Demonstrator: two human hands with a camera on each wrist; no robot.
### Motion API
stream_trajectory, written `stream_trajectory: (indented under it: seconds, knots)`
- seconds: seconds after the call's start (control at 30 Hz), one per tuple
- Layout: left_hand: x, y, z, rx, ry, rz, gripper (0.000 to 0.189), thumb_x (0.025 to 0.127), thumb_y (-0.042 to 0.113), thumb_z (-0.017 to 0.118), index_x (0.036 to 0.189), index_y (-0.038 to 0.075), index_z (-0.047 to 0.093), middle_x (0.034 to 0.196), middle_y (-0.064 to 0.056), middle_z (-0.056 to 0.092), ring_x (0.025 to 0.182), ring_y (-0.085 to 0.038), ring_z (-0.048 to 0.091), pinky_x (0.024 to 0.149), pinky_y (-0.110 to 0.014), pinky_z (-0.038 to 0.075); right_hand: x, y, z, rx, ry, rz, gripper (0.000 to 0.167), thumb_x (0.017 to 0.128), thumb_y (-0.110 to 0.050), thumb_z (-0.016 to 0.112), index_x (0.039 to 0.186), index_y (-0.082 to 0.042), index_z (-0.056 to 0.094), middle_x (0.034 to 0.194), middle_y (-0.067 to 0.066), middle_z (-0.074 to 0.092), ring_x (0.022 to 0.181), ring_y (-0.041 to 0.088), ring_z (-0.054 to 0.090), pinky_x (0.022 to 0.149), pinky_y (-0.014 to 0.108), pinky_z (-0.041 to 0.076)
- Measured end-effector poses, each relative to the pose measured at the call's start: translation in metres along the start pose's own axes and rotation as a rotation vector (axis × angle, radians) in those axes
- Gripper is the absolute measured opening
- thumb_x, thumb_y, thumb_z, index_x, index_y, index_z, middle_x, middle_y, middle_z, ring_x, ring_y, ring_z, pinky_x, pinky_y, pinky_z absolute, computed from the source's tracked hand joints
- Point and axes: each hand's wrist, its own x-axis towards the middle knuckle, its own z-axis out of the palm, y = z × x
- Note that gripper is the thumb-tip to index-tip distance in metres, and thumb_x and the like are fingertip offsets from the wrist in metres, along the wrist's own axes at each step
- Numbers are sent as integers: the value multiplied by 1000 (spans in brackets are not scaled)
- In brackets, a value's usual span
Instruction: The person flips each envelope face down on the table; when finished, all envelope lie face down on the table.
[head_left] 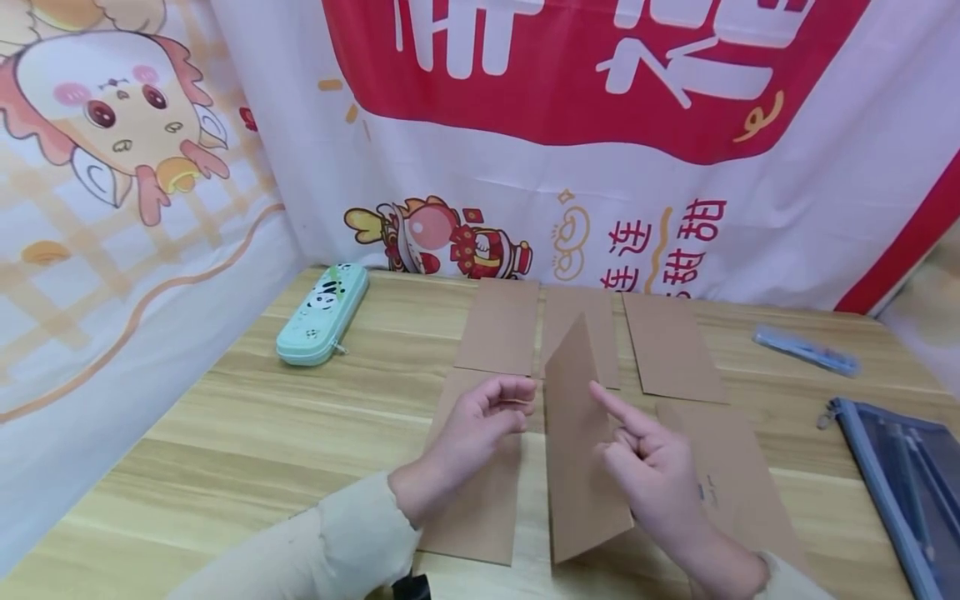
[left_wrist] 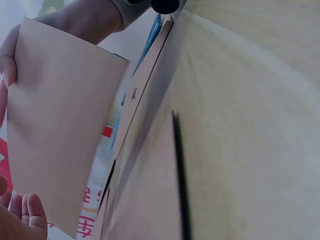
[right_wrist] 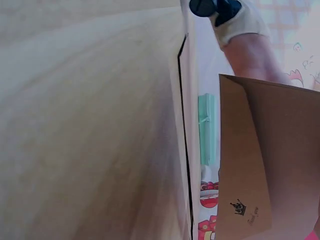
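A brown paper envelope (head_left: 573,483) stands nearly upright above the table's middle, its flap folded out at an angle. In the right wrist view that flap (right_wrist: 245,165) bears a small crown and lettering. My right hand (head_left: 660,467) grips the envelope from the right, the index finger stretched along its upper part and the other fingers curled. To the left of the envelope, my left hand (head_left: 472,429) hovers with loosely bent fingers and nothing in them. Beneath the left hand lies another brown envelope (head_left: 476,517).
Behind the hands, brown envelopes (head_left: 675,346) lie in a row; a printed one (head_left: 735,467) lies under the right arm. A mint panda pencil case (head_left: 322,317) sits back left. At right are a blue packet (head_left: 806,350) and a mesh zip pouch (head_left: 900,467). Printed cloth (head_left: 450,167) hangs behind.
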Motion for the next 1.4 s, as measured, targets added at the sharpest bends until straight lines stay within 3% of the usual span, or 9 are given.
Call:
stream_trajectory:
  seconds: [0.23, 0.4, 0.5, 0.63, 0.7, 0.77, 0.87, 1.1, 1.4]
  knots:
    - [-8, -12, 2, -95, -25, -85, 43, 82, -5, 50, 125, -9, 44, 111, -19, 54, 94, -18, 57, 81, -26, 52, 2, -1, -6, 148, 34, -5, 57, 71, 25, 44, 119, -2, 61, 48, 1, 19, 42, 16, 13, 48, 12, 39]
    - [-13, -16, 12, -226, -20, -181, 46, 82, -7, 48, 127, -6, 41, 96, -7, 56, 80, -11, 56, 74, -21, 50, 4, -1, -8, 239, 56, -53, 61, 70, 27, 42, 116, -7, 64, 46, -5, 34, 43, 14, 14, 38, 24, 20]
    - [-14, -17, 15, -247, -4, -195, 48, 82, -8, 48, 129, -5, 40, 89, -3, 56, 75, -9, 55, 71, -21, 49, 4, 0, -9, 286, 70, -50, 61, 70, 27, 41, 117, -6, 64, 50, -10, 44, 44, 14, 14, 40, 24, 21]
    - [-13, -16, 15, -241, 55, -174, 50, 80, -10, 49, 129, -3, 42, 85, -1, 56, 72, -9, 53, 70, -21, 48, 4, 1, -12, 311, 66, -53, 63, 71, 28, 39, 121, -5, 60, 88, -6, 69, 45, 13, 13, 43, 26, 17]
    - [-12, -15, 14, -232, 88, -156, 50, 79, -11, 49, 128, -3, 43, 83, 0, 56, 71, -9, 53, 69, -21, 47, 4, 3, -15, 315, 47, -40, 65, 72, 27, 39, 126, -5, 55, 87, -8, 69, 44, 14, 13, 43, 29, 14]
    - [-12, -14, 12, -225, 109, -142, 50, 79, -11, 50, 128, -3, 44, 83, 0, 56, 71, -9, 53, 69, -21, 47, 3, 4, -18, 314, 8, 9, 66, 75, 25, 39, 133, -4, 48, 67, -5, 61, 44, 16, 14, 40, 30, 13]
    - [-12, -12, 9, -214, 129, -121, 49, 80, -10, 51, 127, -4, 44, 84, 1, 56, 74, -9, 53, 71, -22, 48, 1, 7, -25, 271, -81, 126, 68, 79, 21, 43, 142, -1, 31, 49, -1, 24, 42, 19, 14, 35, 32, 13]
    - [-13, -10, 3, -185, 115, -100, 49, 80, -9, 54, 127, -4, 46, 86, -1, 56, 78, -10, 53, 73, -19, 48, 0, 9, -48, 10, -343, 366, 75, 88, 2, 54, 148, -3, 10, 56, -10, 46, 39, 4, 40, 31, 31, 36]
    - [-16, -11, 0, -147, -12, -140, 61, 75, -13, 55, 133, -2, 42, 95, -6, 56, 80, -9, 56, 77, -21, 50, -4, 17, -66, 25, -586, 556, 92, 91, -9, 55, 145, -18, -18, 60, -3, 44, 42, 8, 46, 39, 34, 49]
